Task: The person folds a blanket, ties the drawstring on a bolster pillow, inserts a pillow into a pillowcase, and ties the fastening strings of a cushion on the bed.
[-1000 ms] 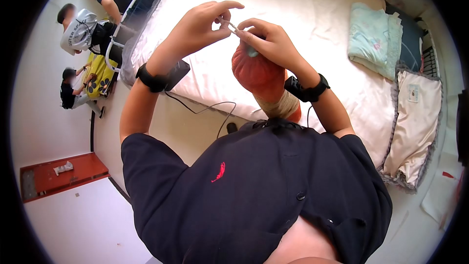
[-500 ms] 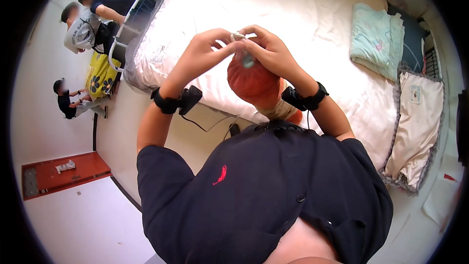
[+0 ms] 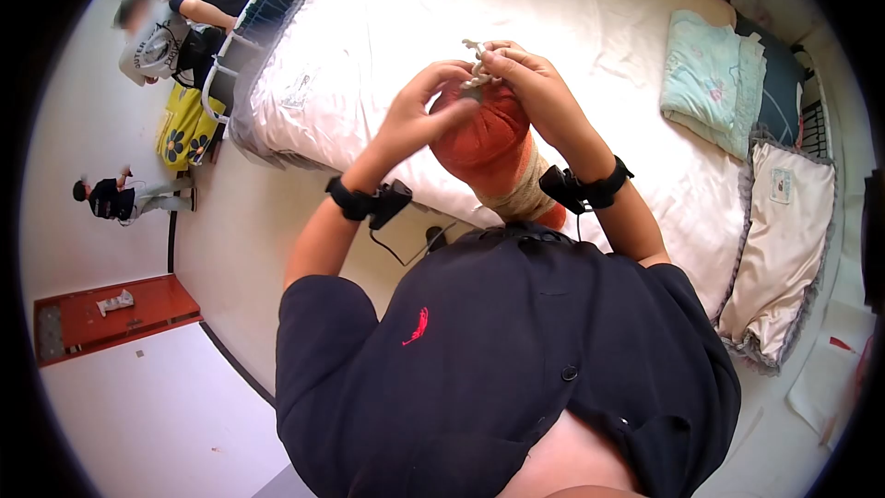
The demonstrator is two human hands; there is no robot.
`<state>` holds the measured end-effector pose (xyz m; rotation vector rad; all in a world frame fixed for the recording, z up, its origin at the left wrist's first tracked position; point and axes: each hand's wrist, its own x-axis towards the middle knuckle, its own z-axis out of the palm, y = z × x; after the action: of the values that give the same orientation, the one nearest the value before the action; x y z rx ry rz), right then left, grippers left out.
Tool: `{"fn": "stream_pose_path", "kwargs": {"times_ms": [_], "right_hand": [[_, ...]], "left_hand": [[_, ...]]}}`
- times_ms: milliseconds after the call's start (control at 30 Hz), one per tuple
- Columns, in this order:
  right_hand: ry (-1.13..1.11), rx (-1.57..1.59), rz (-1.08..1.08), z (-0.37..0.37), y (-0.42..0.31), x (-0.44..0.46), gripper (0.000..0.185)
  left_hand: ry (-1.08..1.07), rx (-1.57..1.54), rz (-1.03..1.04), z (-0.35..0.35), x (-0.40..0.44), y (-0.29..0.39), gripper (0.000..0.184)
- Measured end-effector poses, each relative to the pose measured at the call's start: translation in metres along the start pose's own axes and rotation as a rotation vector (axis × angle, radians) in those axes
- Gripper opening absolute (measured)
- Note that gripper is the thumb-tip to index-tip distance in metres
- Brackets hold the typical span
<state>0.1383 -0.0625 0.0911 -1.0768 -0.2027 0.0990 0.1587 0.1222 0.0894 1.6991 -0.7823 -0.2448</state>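
Observation:
A rounded, rust-orange fabric thing (image 3: 479,138) with gathered pleats at its top stands upright between my arms at the bed's edge. Its kind is unclear; a beige, rough-textured section (image 3: 518,186) lies below the round part. From the gathered top rises an off-white twisted cord (image 3: 477,69), looped or knotted. My right hand (image 3: 524,74) pinches this cord between thumb and fingers. My left hand (image 3: 433,109) is curled at the left side of the top, thumb and fingers closed on the orange fabric by the cord's base.
A bed with a pale pink sheet (image 3: 590,28) spreads in front. On it lie a folded mint blanket (image 3: 705,78), a dark pillow (image 3: 784,83) and a beige cushion (image 3: 779,240). Several people stand at left, near a white bed rail (image 3: 217,83) and a yellow flowered cloth (image 3: 189,124).
The off-white cord now stands out longer above the orange top. My left hand has shifted right and down, onto the fabric; my right hand has moved slightly right with the cord.

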Motion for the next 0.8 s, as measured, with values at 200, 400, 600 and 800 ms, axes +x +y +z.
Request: {"fn": "stream_pose_path", "kwargs": {"times_ms": [200, 400, 600, 800], "right_hand": [[-0.13, -0.078, -0.015, 0.012, -0.033, -0.011, 0.028], [-0.163, -0.29, -0.133, 0.02, -0.067, -0.025, 0.027], [-0.222, -0.245, -0.093, 0.031, -0.077, -0.046, 0.02], [-0.313, -0.48, -0.232, 0.017, -0.049, -0.057, 0.018]], "left_hand": [[0.01, -0.029, -0.032, 0.025, 0.0, 0.007, 0.041], [0.0, -0.131, -0.026, 0.049, 0.003, 0.015, 0.022], [0.031, 0.113, 0.096, 0.066, 0.007, 0.02, 0.019], [-0.172, 0.23, 0.176, 0.048, 0.026, 0.034, 0.038]]}}
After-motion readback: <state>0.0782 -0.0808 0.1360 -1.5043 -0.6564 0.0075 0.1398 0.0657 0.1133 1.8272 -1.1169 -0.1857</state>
